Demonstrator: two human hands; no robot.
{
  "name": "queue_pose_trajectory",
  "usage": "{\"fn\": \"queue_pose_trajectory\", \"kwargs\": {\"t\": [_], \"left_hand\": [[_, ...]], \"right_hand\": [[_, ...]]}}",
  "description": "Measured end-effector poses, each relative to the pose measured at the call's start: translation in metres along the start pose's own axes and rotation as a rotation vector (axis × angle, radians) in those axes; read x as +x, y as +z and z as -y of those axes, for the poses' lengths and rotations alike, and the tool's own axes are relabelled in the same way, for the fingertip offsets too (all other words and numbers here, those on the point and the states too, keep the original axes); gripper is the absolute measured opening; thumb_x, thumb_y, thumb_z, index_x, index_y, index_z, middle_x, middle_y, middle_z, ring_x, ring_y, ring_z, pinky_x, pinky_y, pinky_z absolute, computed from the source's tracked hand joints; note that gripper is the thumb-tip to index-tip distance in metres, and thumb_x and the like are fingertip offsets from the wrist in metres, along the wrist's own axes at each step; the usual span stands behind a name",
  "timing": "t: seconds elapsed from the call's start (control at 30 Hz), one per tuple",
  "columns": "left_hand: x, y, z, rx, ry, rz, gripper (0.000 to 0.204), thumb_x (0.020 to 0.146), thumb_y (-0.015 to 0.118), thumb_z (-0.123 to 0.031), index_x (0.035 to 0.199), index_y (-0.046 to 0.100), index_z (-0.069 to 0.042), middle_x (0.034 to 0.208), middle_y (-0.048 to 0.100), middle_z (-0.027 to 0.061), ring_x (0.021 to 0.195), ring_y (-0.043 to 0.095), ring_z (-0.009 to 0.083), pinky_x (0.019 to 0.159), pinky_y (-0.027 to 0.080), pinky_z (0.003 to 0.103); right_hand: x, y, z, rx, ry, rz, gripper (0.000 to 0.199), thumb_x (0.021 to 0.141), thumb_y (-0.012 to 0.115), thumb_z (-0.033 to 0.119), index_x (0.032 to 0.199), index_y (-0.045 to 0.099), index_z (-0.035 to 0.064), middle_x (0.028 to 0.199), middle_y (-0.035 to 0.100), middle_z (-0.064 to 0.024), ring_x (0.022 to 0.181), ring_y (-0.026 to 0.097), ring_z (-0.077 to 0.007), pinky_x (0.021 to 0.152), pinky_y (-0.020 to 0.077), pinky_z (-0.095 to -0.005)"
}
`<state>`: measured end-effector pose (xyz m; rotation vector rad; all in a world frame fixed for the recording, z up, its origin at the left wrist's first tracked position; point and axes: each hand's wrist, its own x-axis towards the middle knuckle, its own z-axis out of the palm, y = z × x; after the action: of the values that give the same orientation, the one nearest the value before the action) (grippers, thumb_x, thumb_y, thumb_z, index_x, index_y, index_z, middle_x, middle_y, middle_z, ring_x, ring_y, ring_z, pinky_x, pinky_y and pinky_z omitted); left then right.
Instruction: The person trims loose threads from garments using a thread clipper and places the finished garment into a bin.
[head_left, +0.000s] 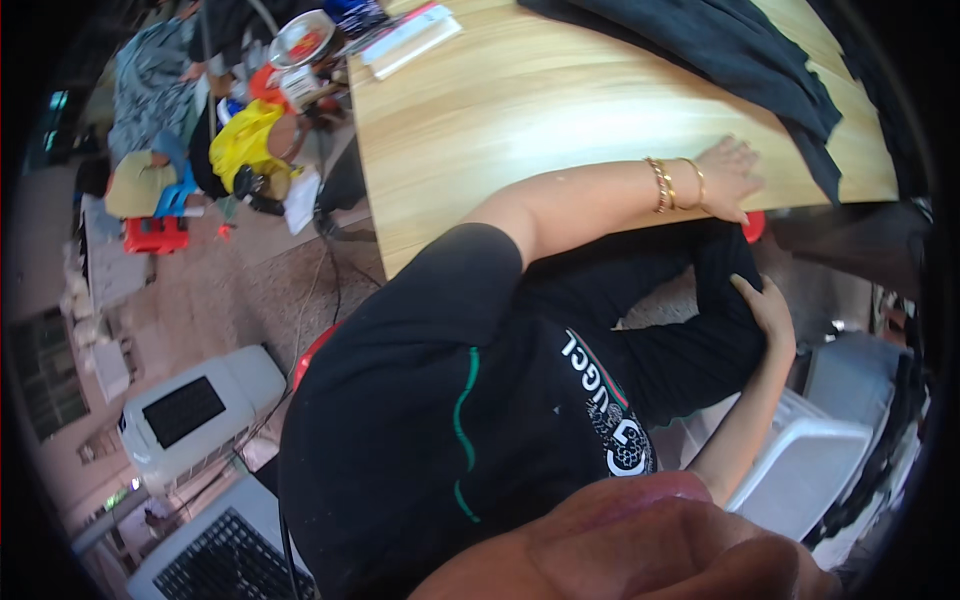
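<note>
My left hand (732, 178), with gold bracelets (662, 186) at the wrist, lies palm down on the pale wooden table (480, 110). Its fingers are spread and hold nothing. Beyond them, a piece of dark cloth (720, 60) stretches across the far right of the tabletop, apart from the hand. Below the table edge, my right hand (772, 312) rests against the knee of my black trousers (728, 275). The thumb stands away from the other fingers, which are partly hidden, and I see no object in that hand.
A white box (415, 45) sits at the table's far left corner. Beyond it are a metal bowl (303, 38) and a yellow bag (245, 140). A red stool (155, 235) and a grey-white machine (200, 410) stand left. White plastic bins (815, 450) are at my right.
</note>
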<state>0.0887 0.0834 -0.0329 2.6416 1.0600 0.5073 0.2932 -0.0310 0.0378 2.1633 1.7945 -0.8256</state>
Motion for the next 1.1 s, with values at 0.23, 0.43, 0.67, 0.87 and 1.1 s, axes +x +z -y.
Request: {"fn": "queue_pose_trajectory", "kwargs": {"t": [0.23, 0.43, 0.67, 0.87, 1.1], "left_hand": [[0.003, 0.001, 0.003, -0.012, 0.028, -0.012, 0.075, 0.084, 0.060, -0.055, 0.143, 0.045, -0.012, 0.154, 0.026, 0.0249, 0.146, 0.018, 0.0420, 0.118, 0.011, 0.057], [0.038, -0.036, 0.050, 0.249, -0.185, -0.470, 0.075, 0.082, 0.065, -0.049, 0.143, 0.043, -0.011, 0.155, 0.025, 0.0259, 0.146, 0.018, 0.0422, 0.117, 0.009, 0.060], [0.049, -0.081, 0.100, 0.262, -0.432, -0.318, 0.054, 0.085, 0.063, -0.039, 0.129, 0.057, -0.009, 0.136, 0.050, 0.0181, 0.134, 0.038, 0.0377, 0.114, 0.021, 0.058], [-0.027, -0.065, 0.065, 0.154, -0.129, -0.240, 0.031, 0.081, 0.065, -0.025, 0.104, 0.068, -0.005, 0.103, 0.064, 0.0117, 0.103, 0.057, 0.0330, 0.091, 0.046, 0.042], [-0.088, -0.153, 0.029, -0.367, -0.066, 0.379, 0.048, 0.085, 0.072, -0.038, 0.111, 0.067, 0.002, 0.097, 0.068, 0.0100, 0.091, 0.063, 0.0213, 0.082, 0.050, 0.033]], "right_hand": [[0.015, 0.007, -0.007, -0.079, -0.003, -0.032, 0.069, 0.093, 0.048, 0.058, 0.128, 0.058, -0.0007, 0.122, 0.060, -0.0299, 0.120, 0.055, -0.0406, 0.101, 0.0425, -0.0438], [-0.004, 0.001, 0.015, -0.163, 0.027, -0.123, 0.066, 0.096, 0.042, 0.056, 0.123, 0.061, -0.0006, 0.118, 0.061, -0.0298, 0.116, 0.057, -0.0413, 0.098, 0.0441, -0.0469], [-0.013, 0.007, 0.009, -0.142, 0.068, -0.251, 0.065, 0.094, 0.046, 0.057, 0.121, 0.064, 0.0010, 0.114, 0.065, -0.0274, 0.113, 0.060, -0.0395, 0.096, 0.0466, -0.0463], [-0.014, 0.005, 0.005, -0.072, 0.053, -0.254, 0.063, 0.092, 0.050, 0.055, 0.119, 0.064, -0.0001, 0.112, 0.065, -0.0275, 0.110, 0.061, -0.0391, 0.095, 0.0473, -0.0457], [-0.011, 0.006, 0.001, -0.051, 0.051, -0.304, 0.057, 0.094, 0.049, 0.052, 0.110, 0.067, 0.0004, 0.106, 0.067, -0.0258, 0.107, 0.063, -0.0383, 0.092, 0.0482, -0.0463]]}}
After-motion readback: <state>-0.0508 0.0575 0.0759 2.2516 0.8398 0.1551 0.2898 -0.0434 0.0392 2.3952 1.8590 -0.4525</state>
